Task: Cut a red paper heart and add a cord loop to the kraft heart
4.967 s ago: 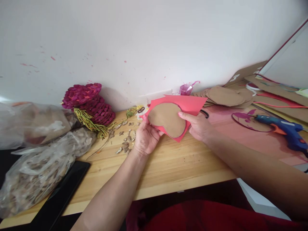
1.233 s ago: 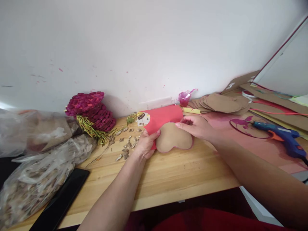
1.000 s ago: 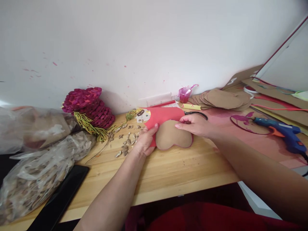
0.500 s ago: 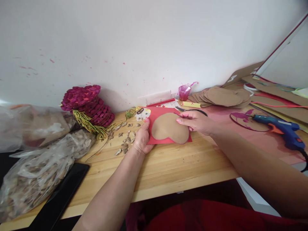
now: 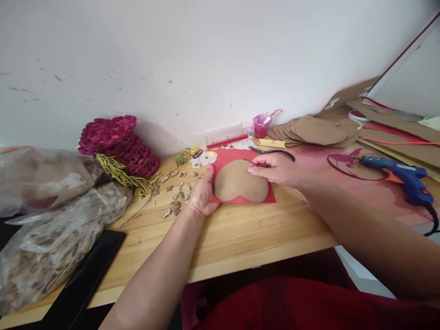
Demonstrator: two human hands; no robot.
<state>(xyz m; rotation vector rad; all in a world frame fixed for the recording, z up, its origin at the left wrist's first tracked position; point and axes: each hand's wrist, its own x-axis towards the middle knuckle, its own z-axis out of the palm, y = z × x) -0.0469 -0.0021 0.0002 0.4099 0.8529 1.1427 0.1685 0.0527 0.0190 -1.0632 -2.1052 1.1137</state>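
Note:
A brown cardboard heart [image 5: 240, 183] lies over a red sheet of paper [image 5: 223, 157], its rounded lobes toward me. With the thumb on top, my left hand [image 5: 203, 192] grips the sheet's left edge; its other fingers are hidden beneath. My right hand [image 5: 275, 169] pinches the heart's upper right edge between thumb and fingers. Just behind that hand lies a pair of dark-handled scissors [image 5: 275, 151], partly covered. Pistachio-like shells [image 5: 178, 204] are scattered left of the sheet.
A magenta shell-covered piece [image 5: 120, 146] with yellow-green yarn stands left, near plastic bags [image 5: 51, 247] of shells. Cardboard cutouts [image 5: 316, 130] are piled at the back right, beside a magenta-stained cup [image 5: 261, 126]. A blue glue gun [image 5: 402, 176] lies right; a black flat object [image 5: 89, 275] lies front left.
The heart has turned slightly and shifted a little left on the red sheet, with my right hand still on its edge. My left hand keeps its hold on the sheet.

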